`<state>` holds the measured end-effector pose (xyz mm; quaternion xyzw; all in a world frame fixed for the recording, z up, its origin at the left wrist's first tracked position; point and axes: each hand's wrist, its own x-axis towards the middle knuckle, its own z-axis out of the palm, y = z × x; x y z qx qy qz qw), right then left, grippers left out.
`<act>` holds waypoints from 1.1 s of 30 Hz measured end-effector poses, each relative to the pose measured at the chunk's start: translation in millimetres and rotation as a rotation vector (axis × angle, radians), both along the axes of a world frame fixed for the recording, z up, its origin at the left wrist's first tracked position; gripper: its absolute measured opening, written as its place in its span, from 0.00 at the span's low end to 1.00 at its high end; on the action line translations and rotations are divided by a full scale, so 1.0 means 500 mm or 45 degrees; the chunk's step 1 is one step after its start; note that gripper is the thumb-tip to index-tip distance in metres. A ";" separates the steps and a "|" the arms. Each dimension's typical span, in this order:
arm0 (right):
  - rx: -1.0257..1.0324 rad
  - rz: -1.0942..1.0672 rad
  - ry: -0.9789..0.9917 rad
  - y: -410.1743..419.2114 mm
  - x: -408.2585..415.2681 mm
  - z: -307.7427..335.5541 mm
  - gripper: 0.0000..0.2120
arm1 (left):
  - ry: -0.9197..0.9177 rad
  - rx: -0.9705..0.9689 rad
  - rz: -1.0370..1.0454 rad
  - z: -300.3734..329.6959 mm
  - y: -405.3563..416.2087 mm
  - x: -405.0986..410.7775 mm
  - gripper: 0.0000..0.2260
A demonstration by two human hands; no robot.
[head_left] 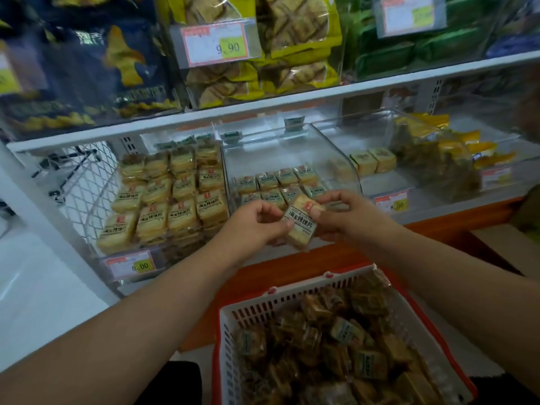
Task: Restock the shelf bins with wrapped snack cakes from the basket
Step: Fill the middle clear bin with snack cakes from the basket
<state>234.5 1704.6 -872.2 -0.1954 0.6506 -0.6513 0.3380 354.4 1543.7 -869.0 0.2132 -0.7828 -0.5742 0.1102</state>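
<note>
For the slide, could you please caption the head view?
Both hands hold a wrapped cake before the half-filled middle bin, above the basket of cakes.

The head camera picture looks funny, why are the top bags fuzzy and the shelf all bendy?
Head view: the wide-angle lens bends the white shelf edge into a curve. The dark snack bags at the top are blurred, likely from head motion, and dim. The wrapped cake held by the left hand and right hand is sharper. Glare shines on the clear bin.
</note>
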 end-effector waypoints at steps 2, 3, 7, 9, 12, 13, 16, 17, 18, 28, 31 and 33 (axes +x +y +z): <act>-0.022 0.021 0.017 -0.030 -0.025 0.016 0.12 | -0.008 -0.344 -0.011 0.016 -0.031 0.004 0.06; -0.030 0.020 0.048 -0.046 -0.041 0.023 0.11 | -0.026 -0.627 0.013 0.025 -0.052 0.009 0.06; 0.062 0.056 0.247 -0.134 -0.114 0.036 0.09 | -0.149 -1.257 0.152 0.038 -0.128 0.027 0.11; 0.174 0.122 0.319 -0.187 -0.144 0.026 0.09 | -0.255 -1.219 0.104 0.032 -0.147 0.026 0.18; 0.340 0.276 0.365 -0.261 -0.165 -0.004 0.10 | -0.327 -1.225 0.037 0.019 -0.158 0.020 0.25; 0.389 0.335 0.365 -0.280 -0.170 -0.016 0.10 | -0.310 -1.208 0.032 0.015 -0.161 0.018 0.25; 0.502 0.486 0.342 -0.313 -0.176 -0.046 0.10 | -0.246 -1.155 0.056 0.003 -0.171 0.009 0.25; 0.542 0.522 0.359 -0.318 -0.176 -0.052 0.10 | -0.236 -1.149 0.069 0.000 -0.172 0.007 0.25; 0.581 0.555 0.389 -0.322 -0.175 -0.058 0.09 | -0.228 -1.144 0.080 -0.003 -0.174 0.005 0.24; 0.834 0.811 1.128 -0.343 -0.154 -0.084 0.13 | -0.221 -1.175 0.047 -0.010 -0.175 0.002 0.20; 0.909 0.891 1.294 -0.336 -0.151 -0.087 0.15 | -0.214 -1.170 0.048 -0.012 -0.170 0.002 0.19; 0.912 0.905 1.350 -0.334 -0.149 -0.085 0.16 | -0.213 -1.163 0.046 -0.012 -0.169 0.002 0.19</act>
